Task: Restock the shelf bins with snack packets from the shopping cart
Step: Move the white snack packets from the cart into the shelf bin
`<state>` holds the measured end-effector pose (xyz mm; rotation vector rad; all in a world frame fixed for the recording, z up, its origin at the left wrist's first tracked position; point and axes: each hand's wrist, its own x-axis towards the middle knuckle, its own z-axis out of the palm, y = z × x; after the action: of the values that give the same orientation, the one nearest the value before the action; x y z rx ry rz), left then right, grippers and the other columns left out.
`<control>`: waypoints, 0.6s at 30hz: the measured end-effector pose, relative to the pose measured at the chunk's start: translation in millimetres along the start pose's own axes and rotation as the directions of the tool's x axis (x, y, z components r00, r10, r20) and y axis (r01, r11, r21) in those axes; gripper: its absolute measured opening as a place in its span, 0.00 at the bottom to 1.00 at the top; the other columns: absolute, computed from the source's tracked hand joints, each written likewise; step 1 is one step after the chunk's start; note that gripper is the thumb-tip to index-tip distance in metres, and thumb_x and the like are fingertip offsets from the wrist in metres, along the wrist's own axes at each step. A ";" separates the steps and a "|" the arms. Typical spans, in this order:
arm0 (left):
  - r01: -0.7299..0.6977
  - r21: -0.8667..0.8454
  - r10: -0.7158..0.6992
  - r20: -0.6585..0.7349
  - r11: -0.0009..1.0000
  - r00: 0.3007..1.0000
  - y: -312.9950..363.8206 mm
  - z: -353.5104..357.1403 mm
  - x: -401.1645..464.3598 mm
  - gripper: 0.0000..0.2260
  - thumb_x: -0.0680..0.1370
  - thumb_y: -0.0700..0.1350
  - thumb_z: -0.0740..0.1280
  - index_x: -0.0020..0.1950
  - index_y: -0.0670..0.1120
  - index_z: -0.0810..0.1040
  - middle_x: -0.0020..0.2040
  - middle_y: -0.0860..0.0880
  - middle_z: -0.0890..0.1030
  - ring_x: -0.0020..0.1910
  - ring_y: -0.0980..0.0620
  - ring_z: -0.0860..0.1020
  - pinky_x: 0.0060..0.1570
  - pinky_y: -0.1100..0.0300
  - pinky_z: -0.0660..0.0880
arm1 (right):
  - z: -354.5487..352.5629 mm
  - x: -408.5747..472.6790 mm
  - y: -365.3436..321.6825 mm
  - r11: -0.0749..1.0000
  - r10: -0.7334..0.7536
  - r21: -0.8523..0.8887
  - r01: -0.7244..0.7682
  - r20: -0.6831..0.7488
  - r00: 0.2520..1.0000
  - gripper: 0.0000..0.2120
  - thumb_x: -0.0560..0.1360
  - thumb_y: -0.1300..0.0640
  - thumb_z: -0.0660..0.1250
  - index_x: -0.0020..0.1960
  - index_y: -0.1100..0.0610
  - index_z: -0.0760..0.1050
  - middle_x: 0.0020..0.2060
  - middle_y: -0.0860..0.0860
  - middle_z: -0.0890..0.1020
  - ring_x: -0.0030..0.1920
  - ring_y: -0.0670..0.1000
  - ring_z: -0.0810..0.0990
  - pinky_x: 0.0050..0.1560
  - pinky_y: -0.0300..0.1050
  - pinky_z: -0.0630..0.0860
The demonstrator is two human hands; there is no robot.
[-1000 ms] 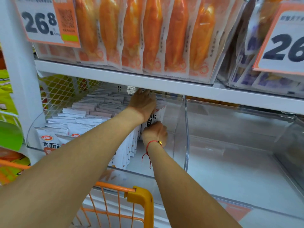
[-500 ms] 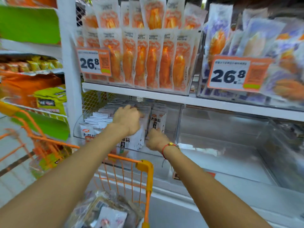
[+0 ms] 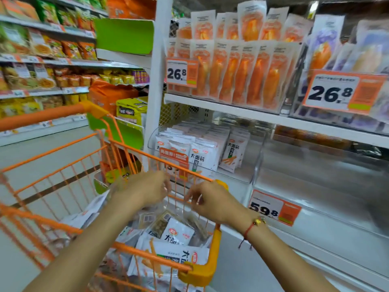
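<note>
Both my hands are over the cart (image 3: 109, 144), holding nothing. Left hand (image 3: 145, 190) hangs above the cart's far end, fingers loosely curled down, blurred; no packet in it. Right hand (image 3: 212, 202) sits just inside the cart's yellow corner (image 3: 221, 183), fingers bent and spread, thumb apart, also not gripping anything as far as I can tell; red cord bracelet (image 3: 253, 225) on that wrist. Directly under both hands, inside the cart: pile of white snack packets (image 3: 179, 232) with orange sticks printed on them, plus a couple of clear-windowed packs, lying flat and overlapping. Cart is orange wire, handle (image 3: 42, 116) up at left. Beyond the cart's far rim: clear bin (image 3: 255, 157) on the lower shelf, holding the same white packets standing in rows (image 3: 202, 148), filling its left part; its right part shows bare floor. Right of that bin, another clear bin (image 3: 315, 186), blurred, contents can't tell. Price tag 59.8 (image 3: 273, 208) on the shelf edge right of the cart. Above the bins, upper shelf (image 3: 231, 110) with upright orange packs (image 3: 240, 76) and a 26.8 tag (image 3: 182, 72); second 26.8 tag (image 3: 343, 91) further right over purple-white packs (image 3: 328, 39). Left of the cart, aisle shelves (image 3: 42, 60) of yellow and orange snack bags.
</note>
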<state>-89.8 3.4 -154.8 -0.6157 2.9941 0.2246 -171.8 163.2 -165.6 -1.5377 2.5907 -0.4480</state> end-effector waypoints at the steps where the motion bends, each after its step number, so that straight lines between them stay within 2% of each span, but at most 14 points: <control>1: 0.000 0.010 -0.001 0.106 1.000 0.994 -6.0 6.3 -0.8 0.12 0.79 0.43 0.58 0.59 0.55 0.76 0.59 0.51 0.77 0.46 0.51 0.76 0.40 0.58 0.72 | 5.5 1.9 -4.5 0.997 -0.008 -0.076 0.017 0.113 0.994 0.15 0.76 0.60 0.63 0.61 0.52 0.77 0.52 0.51 0.82 0.52 0.53 0.79 0.50 0.49 0.78; 3: -0.030 -0.036 0.040 0.316 0.999 0.948 -15.1 16.7 -4.0 0.14 0.80 0.41 0.58 0.63 0.51 0.75 0.62 0.48 0.76 0.40 0.53 0.75 0.39 0.59 0.73 | 16.1 10.5 -10.1 0.972 0.056 -0.233 0.039 0.389 0.920 0.20 0.77 0.54 0.64 0.69 0.53 0.70 0.59 0.53 0.79 0.57 0.55 0.77 0.55 0.54 0.78; 4: -0.068 -0.064 0.088 0.404 0.996 0.911 -17.7 21.5 -5.3 0.15 0.80 0.42 0.58 0.66 0.51 0.74 0.64 0.48 0.75 0.42 0.52 0.76 0.43 0.56 0.74 | 20.8 16.1 -13.3 0.963 0.108 -0.268 0.037 0.504 0.857 0.22 0.77 0.51 0.64 0.70 0.55 0.68 0.61 0.55 0.78 0.56 0.57 0.77 0.56 0.56 0.77; 5: -0.118 -0.072 0.138 0.479 0.990 0.867 -18.6 26.0 -6.8 0.16 0.81 0.44 0.58 0.68 0.51 0.72 0.67 0.49 0.73 0.48 0.50 0.77 0.51 0.53 0.75 | 25.8 21.6 -16.4 0.960 0.138 -0.278 0.035 0.576 0.805 0.22 0.77 0.49 0.64 0.68 0.58 0.70 0.59 0.57 0.78 0.51 0.58 0.78 0.53 0.56 0.78; 6: -0.168 -0.067 0.177 0.537 0.984 0.825 -17.4 29.8 -8.7 0.16 0.82 0.47 0.58 0.70 0.50 0.71 0.68 0.50 0.73 0.55 0.48 0.76 0.58 0.52 0.73 | 30.7 26.0 -19.2 0.960 0.144 -0.277 0.034 0.597 0.789 0.21 0.77 0.48 0.65 0.62 0.61 0.73 0.54 0.59 0.80 0.44 0.57 0.77 0.45 0.54 0.78; 7: -0.201 -0.059 0.198 0.576 0.978 0.793 -15.0 32.9 -10.4 0.16 0.82 0.48 0.58 0.70 0.50 0.71 0.65 0.49 0.74 0.57 0.47 0.74 0.61 0.50 0.71 | 34.7 29.9 -21.5 0.964 0.136 -0.265 0.027 0.575 0.807 0.19 0.77 0.48 0.66 0.55 0.63 0.75 0.46 0.59 0.81 0.38 0.55 0.75 0.37 0.50 0.74; 8: -0.218 -0.065 0.213 0.593 0.974 0.776 -12.6 34.6 -10.5 0.15 0.82 0.49 0.58 0.67 0.47 0.73 0.59 0.47 0.76 0.53 0.46 0.74 0.59 0.50 0.71 | 37.2 32.2 -22.8 0.971 0.119 -0.240 0.018 0.540 0.833 0.16 0.76 0.48 0.67 0.49 0.63 0.74 0.41 0.58 0.78 0.36 0.55 0.72 0.33 0.47 0.69; 9: -0.213 -0.080 0.218 0.595 0.974 0.774 -10.4 35.7 -9.8 0.13 0.82 0.50 0.58 0.60 0.44 0.75 0.50 0.46 0.75 0.44 0.46 0.72 0.53 0.49 0.72 | 38.5 33.5 -23.0 0.980 0.092 -0.198 0.015 0.519 0.850 0.15 0.76 0.49 0.68 0.49 0.61 0.72 0.40 0.56 0.75 0.37 0.55 0.71 0.33 0.46 0.67; 11: -0.173 -0.127 0.215 0.578 0.977 0.787 -9.1 31.2 -10.1 0.11 0.82 0.50 0.60 0.49 0.43 0.72 0.40 0.46 0.71 0.35 0.49 0.66 0.43 0.52 0.69 | 33.0 34.3 -21.3 0.997 0.023 -0.072 0.016 0.512 0.859 0.15 0.77 0.51 0.67 0.56 0.60 0.71 0.45 0.53 0.73 0.43 0.54 0.72 0.39 0.46 0.68; 12: -0.156 -0.175 0.228 0.547 0.972 0.805 -11.2 28.4 -9.9 0.11 0.81 0.49 0.61 0.51 0.42 0.73 0.39 0.45 0.72 0.34 0.50 0.68 0.41 0.54 0.70 | 26.0 34.2 -20.4 1.000 0.000 -0.011 0.007 0.487 0.874 0.16 0.77 0.51 0.67 0.60 0.58 0.71 0.46 0.51 0.73 0.43 0.52 0.72 0.40 0.43 0.69; 13: -0.135 -0.246 0.245 0.501 0.960 0.830 -12.9 24.9 -10.3 0.12 0.81 0.48 0.62 0.56 0.40 0.73 0.39 0.45 0.74 0.34 0.51 0.70 0.40 0.57 0.73 | 17.1 33.8 -19.1 0.999 -0.018 0.054 -0.006 0.435 0.900 0.16 0.76 0.52 0.68 0.61 0.56 0.70 0.43 0.49 0.72 0.41 0.49 0.73 0.39 0.40 0.69; 15: -0.090 -0.431 0.264 0.364 0.898 0.893 -16.7 15.8 -11.3 0.15 0.80 0.45 0.64 0.64 0.40 0.72 0.40 0.47 0.76 0.34 0.53 0.74 0.40 0.60 0.75 | 1.2 32.6 -14.5 0.975 -0.022 0.217 -0.045 0.295 0.955 0.12 0.76 0.54 0.69 0.56 0.54 0.70 0.35 0.46 0.72 0.34 0.45 0.71 0.33 0.36 0.67; 16: -0.075 -0.527 0.262 0.290 0.846 0.921 -19.9 9.8 -11.6 0.16 0.79 0.44 0.65 0.66 0.41 0.72 0.44 0.47 0.78 0.36 0.54 0.76 0.42 0.61 0.76 | -4.5 33.2 -10.5 0.943 -0.010 0.325 -0.068 0.233 0.973 0.10 0.75 0.55 0.70 0.52 0.54 0.71 0.31 0.46 0.73 0.31 0.44 0.72 0.31 0.36 0.67; 18: -0.055 -0.666 0.257 0.210 0.744 0.943 -27.8 -2.0 -14.1 0.16 0.78 0.43 0.67 0.66 0.44 0.74 0.56 0.49 0.81 0.47 0.58 0.80 0.51 0.65 0.76 | -12.2 32.5 -5.5 0.825 -0.002 0.559 -0.086 0.155 0.988 0.08 0.74 0.61 0.70 0.48 0.58 0.71 0.24 0.46 0.76 0.26 0.44 0.73 0.27 0.36 0.68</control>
<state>-66.0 -16.7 -154.8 -0.3107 2.6171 1.2976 -185.8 134.8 -150.2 -1.2408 2.0941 -0.9531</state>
